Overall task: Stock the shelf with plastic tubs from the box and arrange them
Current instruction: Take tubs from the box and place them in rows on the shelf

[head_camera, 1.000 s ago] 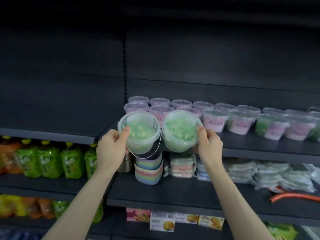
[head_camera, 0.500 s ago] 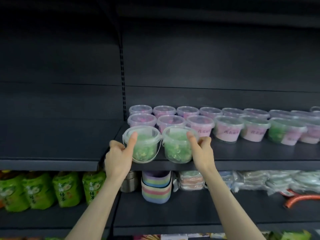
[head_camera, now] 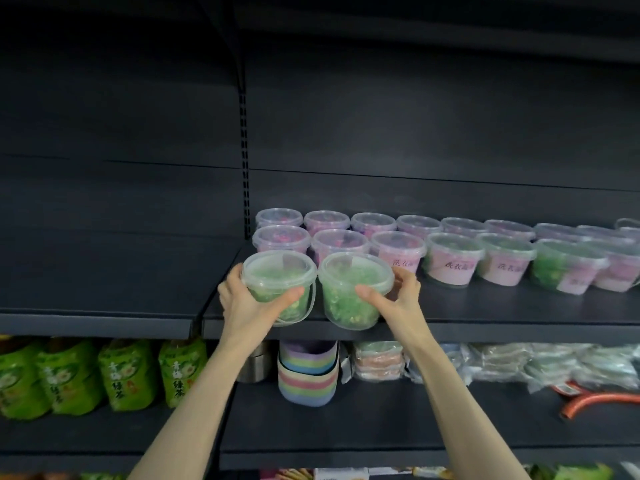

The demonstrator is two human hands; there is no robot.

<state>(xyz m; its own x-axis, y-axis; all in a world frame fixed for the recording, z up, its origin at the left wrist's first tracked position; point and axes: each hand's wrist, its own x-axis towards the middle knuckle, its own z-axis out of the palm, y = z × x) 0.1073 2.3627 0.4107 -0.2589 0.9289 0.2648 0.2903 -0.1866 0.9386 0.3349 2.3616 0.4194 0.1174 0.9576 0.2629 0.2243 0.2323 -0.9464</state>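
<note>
Two clear plastic tubs with green contents stand side by side at the front left corner of the dark shelf [head_camera: 485,310]. My left hand [head_camera: 246,299] grips the left green tub [head_camera: 277,271], thumb across its front. My right hand [head_camera: 394,296] grips the right green tub [head_camera: 353,282], thumb on its front and fingers round its right side. Behind them stand two rows of lidded tubs [head_camera: 450,258], mostly pink, some green, running to the right. The box is out of view.
Left of the tubs, the neighbouring shelf bay [head_camera: 104,306] is bare. On the shelf below sit green drink pouches [head_camera: 128,375], a metal can [head_camera: 254,365], a stack of pastel striped bowls [head_camera: 308,372], wrapped packets [head_camera: 519,365] and an orange hose [head_camera: 595,400].
Both hands have come round the tubs: a second ago they carried them in the air, then set them on the shelf edge, and now thumbs wrap across the fronts.
</note>
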